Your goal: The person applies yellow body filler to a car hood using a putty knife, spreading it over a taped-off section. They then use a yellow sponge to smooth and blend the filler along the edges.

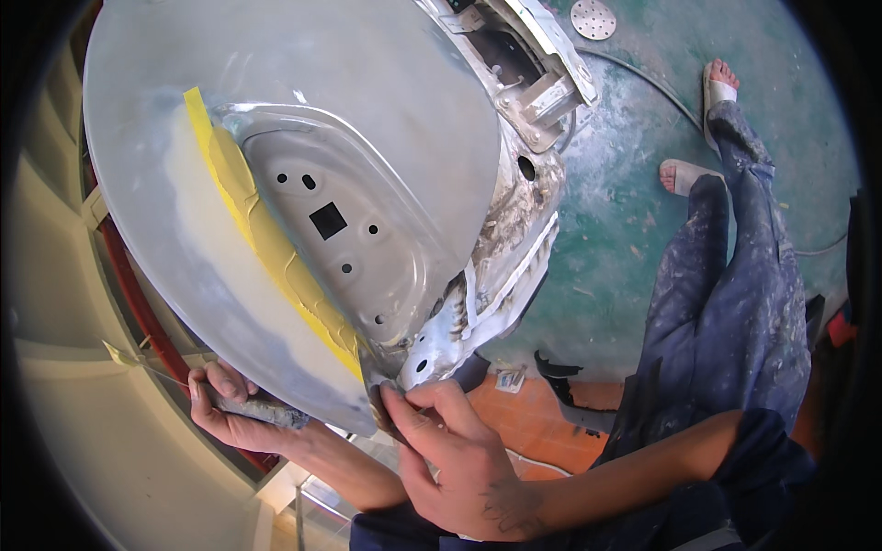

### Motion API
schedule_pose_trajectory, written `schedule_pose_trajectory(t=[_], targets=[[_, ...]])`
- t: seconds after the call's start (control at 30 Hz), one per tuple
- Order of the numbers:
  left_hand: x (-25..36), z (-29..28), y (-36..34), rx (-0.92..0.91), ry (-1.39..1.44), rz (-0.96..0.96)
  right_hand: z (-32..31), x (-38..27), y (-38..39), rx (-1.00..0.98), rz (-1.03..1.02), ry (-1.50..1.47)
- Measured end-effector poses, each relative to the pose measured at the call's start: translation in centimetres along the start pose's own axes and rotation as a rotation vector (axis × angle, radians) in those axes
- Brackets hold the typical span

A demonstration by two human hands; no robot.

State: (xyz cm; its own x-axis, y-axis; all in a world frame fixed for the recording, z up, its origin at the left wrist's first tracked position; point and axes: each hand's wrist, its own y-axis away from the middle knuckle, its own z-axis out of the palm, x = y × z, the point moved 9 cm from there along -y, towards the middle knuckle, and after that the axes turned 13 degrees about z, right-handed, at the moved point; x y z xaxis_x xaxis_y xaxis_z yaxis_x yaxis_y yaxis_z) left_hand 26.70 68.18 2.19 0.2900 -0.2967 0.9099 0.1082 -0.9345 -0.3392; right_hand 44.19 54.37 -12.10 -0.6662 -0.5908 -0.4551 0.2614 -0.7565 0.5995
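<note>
We observe a smooth, curved grey metal panel (pixel 404 92) occupying the upper left and centre of the view, with an oval recess (pixel 335 262) pierced by round, slotted and square holes. Along the recess's left edge lies a long strip of thick yellow paste (pixel 253 207), its surface ridged and uneven, bordered by a matt pale patch (pixel 220 234). At the paste's lower end, our right hand (pixel 450 450) pinches a thin dark flat piece (pixel 378 410) between thumb and fingers. Our left hand (pixel 225 404), below the panel's edge, is closed around the mottled handle of a slim tool (pixel 271 411) whose far tip carries yellow. Beyond, we note a dusty green floor (pixel 606 230), orange tiles (pixel 514 413), a grey cable (pixel 643 78) and a perforated disc (pixel 593 18).
</note>
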Motion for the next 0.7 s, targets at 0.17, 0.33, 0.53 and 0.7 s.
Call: schedule_pose_trajectory(t=[0.17,0.33,0.53,0.7], targets=[[-0.1,-0.4,-0.2,0.014,0.009,0.052,-1.0,0.2,2.3,0.021,-0.077,0.075],[0.3,-0.8,-0.2,-0.020,-0.028,0.113,-6.1,0.2,-0.1,0.108,-0.060,-0.010],[2.6,0.2,3.0,-0.009,0.066,0.051,-8.7,-5.6,-2.7,0.166,-0.282,0.122],[2.3,6.5,12.9,0.042,-0.098,-0.377,-7.4,-12.8,1.0,0.224,-0.946,0.605]])
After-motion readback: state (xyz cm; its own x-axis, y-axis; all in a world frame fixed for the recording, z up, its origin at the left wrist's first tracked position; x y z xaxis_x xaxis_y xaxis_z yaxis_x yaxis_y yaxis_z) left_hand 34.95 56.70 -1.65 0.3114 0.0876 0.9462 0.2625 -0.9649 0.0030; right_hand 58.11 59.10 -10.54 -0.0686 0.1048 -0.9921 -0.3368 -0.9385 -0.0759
